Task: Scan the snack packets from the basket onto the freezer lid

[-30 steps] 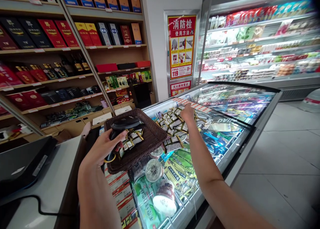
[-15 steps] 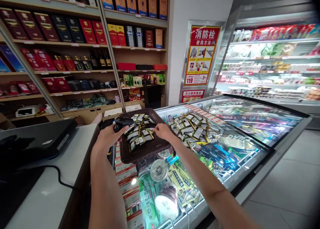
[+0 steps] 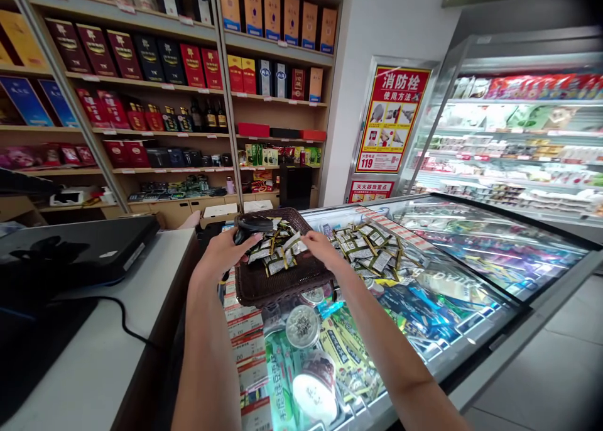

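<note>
Holding, left hand (image 3: 220, 254): a black scanner-like device (image 3: 257, 222); fingers are curling around its grip at the nine o'clock side of a brown woven basket (image 3: 260, 286). Whether this hand is also gripping the basket, cannot tell.

Pinching, right hand (image 3: 325, 250): apparently one silver sachet (image 3: 294, 245), fingertips pressing together inside the basket's three o'clock rim; some blur.

Basket contents: gold-edged sachets (image 3: 269, 260), lying loosely; the front floor is showing bare.

Loose pile (image 3: 373, 250): similar sachets, lying at the basket's three o'clock, on the glass of a chest freezer (image 3: 500, 363).

Adjoining: a white tabletop (image 3: 157, 279), standing at eight o'clock.

Step in hand, as judged: sachets are being put into the basket by the right hand.

Next move, as judged: it is calling for parting the right fingertips low over the basket, the scanner staying clear.
</note>
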A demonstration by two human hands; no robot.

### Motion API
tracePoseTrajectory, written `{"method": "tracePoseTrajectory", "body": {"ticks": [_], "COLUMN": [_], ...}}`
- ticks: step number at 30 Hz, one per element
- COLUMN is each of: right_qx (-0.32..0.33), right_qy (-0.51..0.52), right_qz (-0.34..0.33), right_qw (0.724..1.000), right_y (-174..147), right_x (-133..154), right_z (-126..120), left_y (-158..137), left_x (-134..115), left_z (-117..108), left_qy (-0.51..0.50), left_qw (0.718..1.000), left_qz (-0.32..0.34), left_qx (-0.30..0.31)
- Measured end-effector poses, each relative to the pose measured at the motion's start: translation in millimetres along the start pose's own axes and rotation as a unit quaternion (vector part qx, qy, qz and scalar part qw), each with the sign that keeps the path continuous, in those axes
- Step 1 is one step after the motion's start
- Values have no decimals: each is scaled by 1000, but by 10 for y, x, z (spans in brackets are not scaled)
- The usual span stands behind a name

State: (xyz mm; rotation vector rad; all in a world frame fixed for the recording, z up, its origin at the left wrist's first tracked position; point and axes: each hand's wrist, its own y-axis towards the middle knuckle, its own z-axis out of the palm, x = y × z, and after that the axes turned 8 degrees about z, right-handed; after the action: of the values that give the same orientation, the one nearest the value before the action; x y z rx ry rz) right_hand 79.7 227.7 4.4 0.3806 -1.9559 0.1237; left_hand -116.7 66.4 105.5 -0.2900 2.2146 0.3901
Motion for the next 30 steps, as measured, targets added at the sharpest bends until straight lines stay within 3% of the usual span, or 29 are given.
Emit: {"method": "tracePoseTrajectory", "body": {"ticks": [4, 9, 15, 23, 30], "right_qx": [50, 50, 59, 50, 44], "right_qy": [133, 204, 236, 255, 240], "right_qz": [60, 34, 19, 18, 18], "right_qw": [988, 977, 970, 965, 970], "right_y": [-62, -131, -179, -193, -184], "right_x": [4, 90, 141, 158, 150], "right_z": [-527, -889, -1002, -1065, -1075], "left_y": [1, 1, -50, -98, -100], "left_x": [-106, -219, -322, -472, -453], "left_z": [132, 302, 395, 458, 511], "left_qy": [-37, -75, -60, -31, -32], "left_qw": [999, 994, 986, 984, 977], "left_qz": [15, 48, 86, 84, 113], "left_qx": [8, 62, 131, 152, 178]}}
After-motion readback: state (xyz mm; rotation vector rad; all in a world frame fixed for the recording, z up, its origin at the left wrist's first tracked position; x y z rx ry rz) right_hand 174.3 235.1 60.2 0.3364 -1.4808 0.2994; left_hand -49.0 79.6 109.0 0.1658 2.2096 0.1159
